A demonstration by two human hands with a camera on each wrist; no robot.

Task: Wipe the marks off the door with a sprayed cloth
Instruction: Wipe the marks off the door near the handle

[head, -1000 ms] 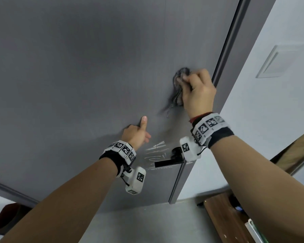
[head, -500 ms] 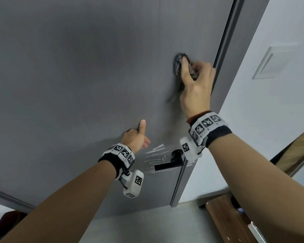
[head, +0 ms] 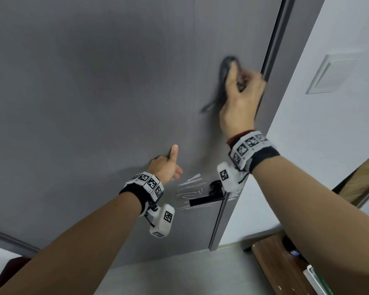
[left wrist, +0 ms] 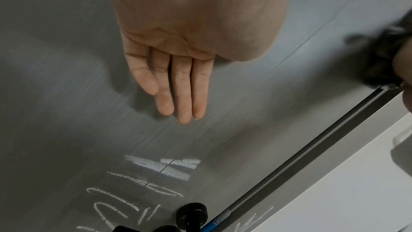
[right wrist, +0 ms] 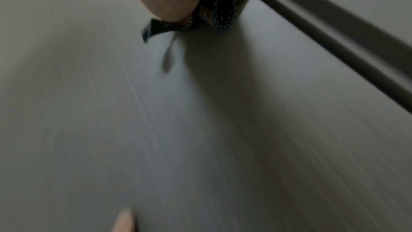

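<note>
A grey door (head: 94, 103) fills the head view. My right hand (head: 241, 99) holds a dark cloth (head: 224, 81) bunched against the door near its right edge, blurred by motion; the cloth (right wrist: 218, 6) shows under the palm in the right wrist view. White chalk marks (head: 192, 190) lie lower down beside the black door handle (head: 207, 199). My left hand (head: 164, 167) rests flat on the door above those marks, fingers (left wrist: 183, 94) straight and thumb pointing up. The chalk marks (left wrist: 165, 167) sit just below its fingertips.
The dark door frame (head: 275, 39) runs along the door's right edge, with a white wall (head: 328, 145) and a wall switch plate (head: 332, 73) beyond. A wooden surface (head: 281, 271) with small items lies at lower right. Grey floor (head: 179, 273) shows below.
My right hand has slid the cloth up and to the right, close to the door's edge. The left hand has stayed pressed on the door.
</note>
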